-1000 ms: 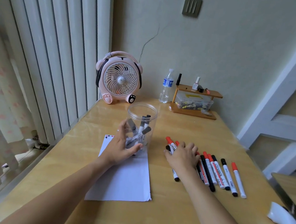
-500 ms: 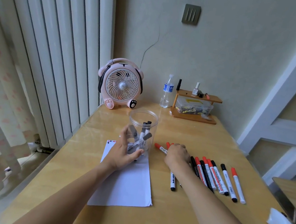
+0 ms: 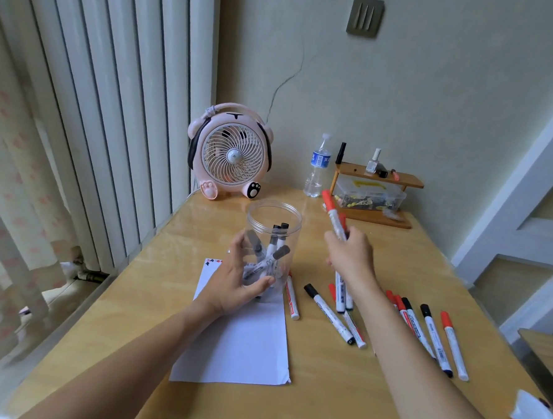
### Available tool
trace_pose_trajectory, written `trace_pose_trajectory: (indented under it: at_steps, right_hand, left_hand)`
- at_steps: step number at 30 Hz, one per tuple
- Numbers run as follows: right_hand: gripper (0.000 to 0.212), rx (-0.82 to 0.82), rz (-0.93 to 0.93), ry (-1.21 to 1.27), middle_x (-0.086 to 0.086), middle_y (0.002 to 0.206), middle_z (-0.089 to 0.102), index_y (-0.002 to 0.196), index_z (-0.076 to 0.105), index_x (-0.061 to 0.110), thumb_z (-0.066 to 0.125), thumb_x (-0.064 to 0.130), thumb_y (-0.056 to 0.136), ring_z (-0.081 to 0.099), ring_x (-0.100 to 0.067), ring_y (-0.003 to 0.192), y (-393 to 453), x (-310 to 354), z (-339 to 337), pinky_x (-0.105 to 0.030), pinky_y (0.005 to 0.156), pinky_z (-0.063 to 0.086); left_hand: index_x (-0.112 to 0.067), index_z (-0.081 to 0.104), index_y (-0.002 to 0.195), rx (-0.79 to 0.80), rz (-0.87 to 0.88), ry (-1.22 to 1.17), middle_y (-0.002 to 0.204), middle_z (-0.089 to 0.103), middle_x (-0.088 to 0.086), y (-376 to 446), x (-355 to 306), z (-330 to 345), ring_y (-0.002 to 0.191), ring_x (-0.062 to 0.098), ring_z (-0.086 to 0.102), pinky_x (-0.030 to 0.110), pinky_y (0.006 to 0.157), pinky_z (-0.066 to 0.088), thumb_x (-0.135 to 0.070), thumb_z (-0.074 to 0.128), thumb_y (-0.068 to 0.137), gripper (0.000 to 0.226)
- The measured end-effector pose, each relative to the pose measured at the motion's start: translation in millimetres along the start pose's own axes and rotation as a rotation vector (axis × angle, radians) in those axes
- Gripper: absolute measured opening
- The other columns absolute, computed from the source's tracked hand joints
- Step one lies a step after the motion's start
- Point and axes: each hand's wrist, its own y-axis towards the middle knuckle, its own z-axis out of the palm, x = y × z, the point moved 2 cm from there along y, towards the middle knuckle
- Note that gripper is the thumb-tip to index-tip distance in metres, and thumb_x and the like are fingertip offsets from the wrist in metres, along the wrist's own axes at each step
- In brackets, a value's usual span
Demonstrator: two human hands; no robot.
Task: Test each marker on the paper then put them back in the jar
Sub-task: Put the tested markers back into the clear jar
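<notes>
We see one clear plastic jar (image 3: 272,238) standing upright on the far end of one white sheet of paper (image 3: 238,343), which lies flat on the wooden table (image 3: 141,285). Inside the jar we count at least four markers with dark caps (image 3: 274,251), crossed and leaning; the exact number cannot be told through the wall. The left hand (image 3: 232,281) wraps the near side of the jar, thumb low on the right and fingers curled round the left wall, forearm stretched forward over the paper. The right hand (image 3: 351,256) is raised above the table, fingers closed round a small bundle of markers (image 3: 334,217) held nearly upright; we make out two red caps above the fist and two barrel ends below it. Loose on the table we count one red-capped marker (image 3: 292,299) lying along the paper's right edge, then a black-capped marker (image 3: 327,311) and a red-capped one (image 3: 353,329) side by side, slanted. Further right lies a row of about five markers (image 3: 435,342), partly hidden by the right forearm: red and black caps mixed, roughly parallel. At the back of the table stand one pink fan (image 3: 231,153), one water bottle (image 3: 318,168) and one small wooden shelf (image 3: 374,196) holding a clear box.
</notes>
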Motion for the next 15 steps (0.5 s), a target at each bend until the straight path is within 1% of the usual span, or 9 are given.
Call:
trace_pose_trajectory:
  at_steps: [2,4,6,8,10,12,15]
  right_hand:
    - [0.007,-0.153,-0.157,0.203,-0.010,0.074,0.063,0.088,0.059,0.019,0.059,0.023,0.094,0.059,-0.022,0.059,3,31,-15,-0.033,0.055,0.048]
    - [0.013,-0.238,-0.334,0.433,-0.009,0.065,0.058,0.082,0.055,0.022,0.058,0.018,0.094,0.056,-0.022,0.054,2,65,-28,-0.031,0.053,0.047]
    - [0.019,-0.250,-0.482,0.639,-0.006,0.062,0.054,0.083,0.053,0.026,0.056,0.010,0.093,0.053,-0.023,0.053,-1,97,-34,-0.031,0.054,0.046]
    - [0.020,-0.218,-0.570,0.802,0.002,0.063,0.054,0.088,0.050,0.021,0.057,0.003,0.095,0.052,-0.021,0.053,-2,119,-25,-0.033,0.056,0.046]
    - [0.019,-0.199,-0.601,0.828,0.011,0.063,0.056,0.091,0.047,0.018,0.058,0.004,0.099,0.054,-0.019,0.056,-4,129,-5,-0.034,0.060,0.048]
    - [0.018,-0.142,-0.575,0.785,0.011,0.063,0.059,0.092,0.048,0.019,0.059,0.009,0.101,0.059,-0.021,0.061,-4,128,19,-0.036,0.066,0.052]
    - [0.016,0.036,-0.455,0.656,0.008,0.066,0.066,0.093,0.051,0.021,0.063,0.012,0.099,0.069,-0.023,0.069,-1,113,45,-0.042,0.077,0.059]
  left_hand:
    - [-0.023,0.013,0.153,-0.003,0.000,0.006,0.135,0.049,-0.019,0,2,0,0.128,0.009,0.050,0.023,0.102,0.044,-0.036,0.078,0.087,0.093]
    - [-0.024,0.014,0.152,-0.006,0.003,0.013,0.136,0.050,-0.015,1,3,0,0.128,0.015,0.052,0.033,0.104,0.046,-0.033,0.079,0.087,0.093]
    - [-0.025,0.015,0.151,-0.008,0.002,0.025,0.135,0.052,-0.010,0,4,0,0.125,0.018,0.055,0.041,0.102,0.048,-0.035,0.079,0.087,0.092]
    - [-0.024,0.017,0.150,-0.013,0.001,0.029,0.133,0.054,-0.008,0,5,-1,0.122,0.019,0.057,0.045,0.099,0.050,-0.036,0.079,0.086,0.090]
    - [-0.023,0.019,0.150,-0.023,0.002,0.027,0.131,0.054,-0.007,0,5,-1,0.123,0.019,0.056,0.047,0.097,0.051,-0.037,0.080,0.085,0.090]
    - [-0.025,0.019,0.149,-0.030,0.003,0.021,0.131,0.053,-0.010,0,4,-1,0.124,0.016,0.056,0.045,0.097,0.051,-0.036,0.081,0.084,0.090]
    - [-0.030,0.018,0.150,-0.031,-0.004,0.025,0.131,0.052,-0.014,-2,4,0,0.126,0.012,0.054,0.041,0.100,0.050,-0.037,0.080,0.084,0.091]
